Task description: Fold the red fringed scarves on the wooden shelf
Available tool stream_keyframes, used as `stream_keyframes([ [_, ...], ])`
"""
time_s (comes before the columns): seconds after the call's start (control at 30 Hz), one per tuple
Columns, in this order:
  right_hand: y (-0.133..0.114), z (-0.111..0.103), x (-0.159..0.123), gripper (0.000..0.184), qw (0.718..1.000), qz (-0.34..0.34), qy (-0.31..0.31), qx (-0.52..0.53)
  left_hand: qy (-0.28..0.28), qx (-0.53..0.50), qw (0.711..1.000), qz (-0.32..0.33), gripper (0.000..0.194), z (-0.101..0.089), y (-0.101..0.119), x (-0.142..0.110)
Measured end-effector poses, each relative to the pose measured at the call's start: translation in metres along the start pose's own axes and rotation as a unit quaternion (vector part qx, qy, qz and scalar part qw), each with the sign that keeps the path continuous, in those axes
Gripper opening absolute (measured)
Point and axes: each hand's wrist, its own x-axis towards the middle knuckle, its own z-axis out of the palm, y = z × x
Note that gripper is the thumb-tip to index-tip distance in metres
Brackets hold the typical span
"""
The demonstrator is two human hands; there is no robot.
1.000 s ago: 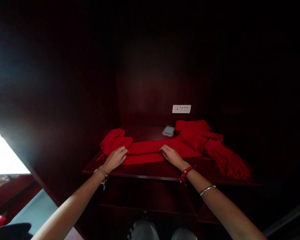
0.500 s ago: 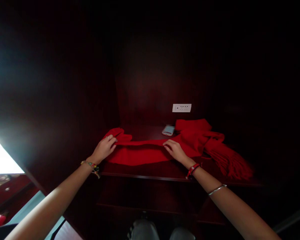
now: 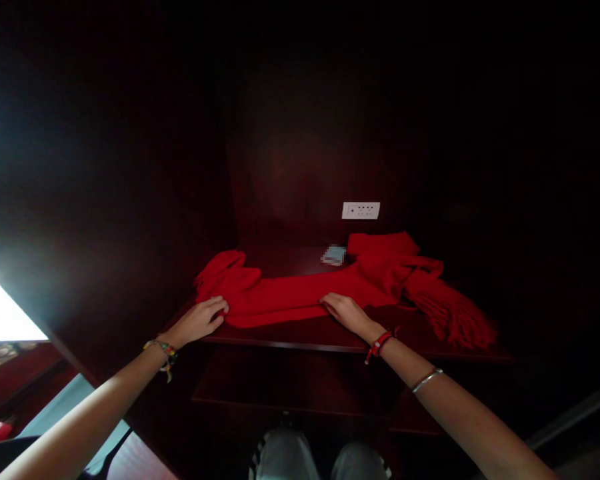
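Observation:
A red scarf (image 3: 285, 293) lies stretched across a dark wooden shelf, with a long fold along its near side. Its left part is bunched up, and its fringed end trails to the right. My left hand (image 3: 200, 320) has its fingers curled on the scarf's near left edge. On the near fold, right of the middle, my right hand (image 3: 347, 312) pinches the cloth between thumb and fingers. Bracelets circle both of my wrists.
A small pale blue object, blurred out (image 3: 334, 255), rests on the shelf behind the scarf. A white socket panel (image 3: 361, 211) is set in the back wall. The shelf's front edge (image 3: 290, 345) runs just below my hands. A dark side panel (image 3: 130, 220) stands on the left.
Both hands have come down and nearer to me, bringing the scarf's raised edge forward. The cloth that arched up between them now lies folded over flat.

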Motion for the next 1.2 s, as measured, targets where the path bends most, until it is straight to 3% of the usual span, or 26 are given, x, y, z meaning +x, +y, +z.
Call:
stream_keyframes([
  [0.07, 0.001, -0.005, 0.001, 0.022, 0.999, 0.005, 0.051, -0.01, 0.042, -0.025, 0.998, -0.027, 0.016, -0.005, 0.001, 0.006],
  [0.13, 0.001, -0.011, -0.001, 0.022, 0.998, -0.011, 0.062, -0.017, 0.051, -0.043, 0.997, -0.03, 0.016, -0.006, 0.003, 0.009],
  [0.3, 0.002, -0.014, -0.016, 0.023, 0.993, -0.071, -0.075, -0.049, -0.054, -0.062, 0.997, 0.0, 0.021, 0.001, 0.005, 0.0],
  [0.43, 0.004, -0.011, -0.02, 0.024, 0.993, -0.04, -0.094, -0.062, -0.093, -0.059, 0.994, -0.003, 0.017, -0.005, 0.006, 0.001],
  [0.5, 0.005, -0.011, -0.019, 0.025, 0.992, -0.032, -0.105, -0.063, -0.093, -0.048, 0.994, 0.013, 0.016, -0.013, 0.014, 0.009],
  [0.6, 0.002, -0.013, -0.014, 0.028, 0.993, -0.024, -0.112, -0.041, -0.039, -0.032, 0.998, 0.024, 0.023, -0.018, 0.037, 0.032],
  [0.73, -0.008, -0.011, -0.005, 0.037, 0.995, 0.012, -0.098, 0.013, -0.003, -0.038, 0.999, -0.004, 0.037, 0.008, 0.076, 0.071],
  [0.83, -0.012, -0.004, 0.001, 0.051, 0.983, 0.094, -0.158, 0.0, -0.089, -0.042, 0.991, -0.095, 0.05, 0.04, 0.091, 0.093],
  [0.93, -0.01, 0.001, 0.001, 0.056, 0.96, 0.146, -0.24, -0.014, -0.168, -0.042, 0.97, -0.173, 0.064, 0.059, 0.092, 0.103],
  [1.0, -0.007, -0.001, 0.002, 0.056, 0.955, 0.151, -0.256, -0.016, -0.18, -0.04, 0.965, -0.185, 0.067, 0.062, 0.088, 0.104],
  [1.07, -0.005, -0.004, 0.006, 0.057, 0.958, 0.166, -0.231, -0.028, -0.189, -0.04, 0.964, -0.182, 0.068, 0.06, 0.084, 0.104],
  [1.13, -0.006, -0.007, 0.013, 0.059, 0.956, 0.207, -0.202, -0.047, -0.198, -0.04, 0.961, -0.188, 0.069, 0.057, 0.079, 0.104],
  [1.2, -0.005, -0.007, 0.019, 0.061, 0.94, 0.26, -0.216, -0.051, -0.203, -0.035, 0.957, -0.203, 0.071, 0.054, 0.074, 0.103],
])
